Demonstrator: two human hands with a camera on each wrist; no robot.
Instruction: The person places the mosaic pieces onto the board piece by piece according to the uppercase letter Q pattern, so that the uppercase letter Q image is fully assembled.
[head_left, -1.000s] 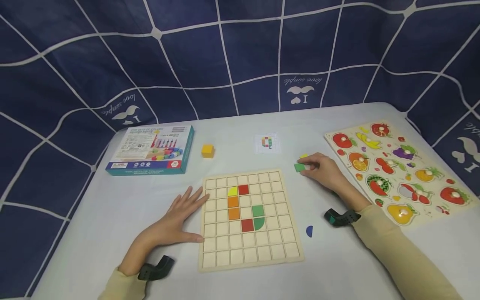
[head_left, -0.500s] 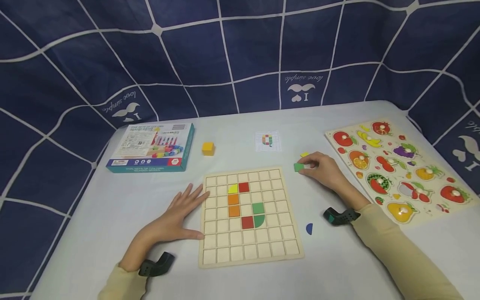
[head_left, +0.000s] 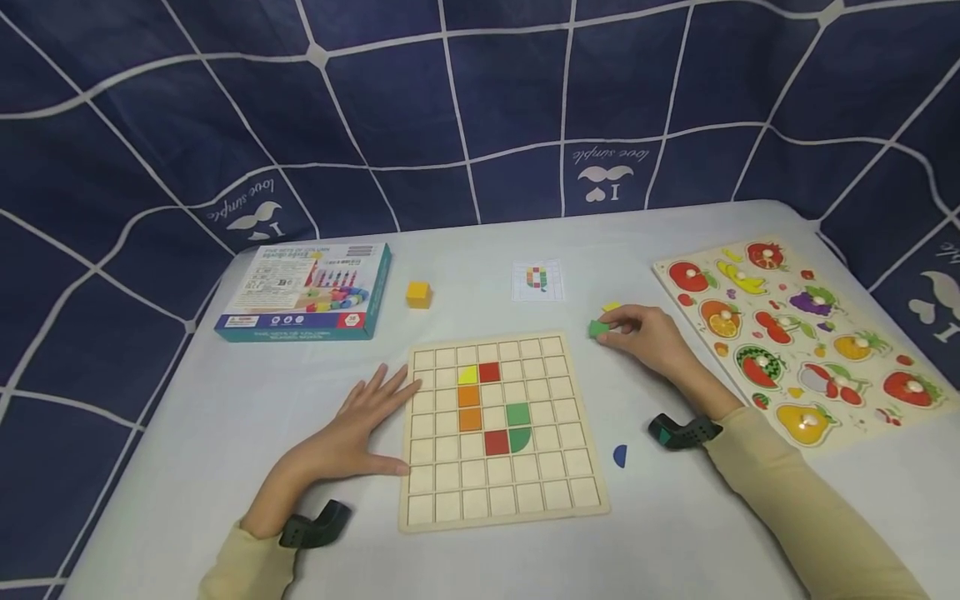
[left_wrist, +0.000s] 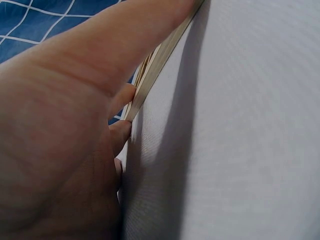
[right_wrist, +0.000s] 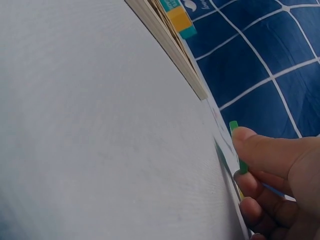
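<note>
My right hand [head_left: 647, 337] pinches a small green tile [head_left: 597, 329] between thumb and fingers, to the right of the wooden grid board [head_left: 528, 498]. In the right wrist view the tile [right_wrist: 243, 166] is seen edge-on, just above the white table. A yellow piece [head_left: 611, 307] lies behind that hand, partly hidden. My left hand [head_left: 347, 437] has its fingers spread, with fingertips and thumb touching the board's left edge. In the board's cells lie a yellow piece [head_left: 468, 375], red squares [head_left: 489, 372], orange squares [head_left: 468, 396], a green square [head_left: 517, 414] and a green quarter-round [head_left: 518, 438].
A blue half-round [head_left: 620, 456] lies right of the board. Behind the board are a printed pattern card [head_left: 537, 281] and a yellow-orange cube [head_left: 418, 295]. A toy box [head_left: 303, 292] sits at back left, a fruit knob puzzle [head_left: 795, 342] at right. A dark blue curtain [head_left: 420, 100] backs the table.
The green tile has turned in my right fingers, from lying flat to showing a corner. My left hand stays on the board's edge. The head view has shifted slightly.
</note>
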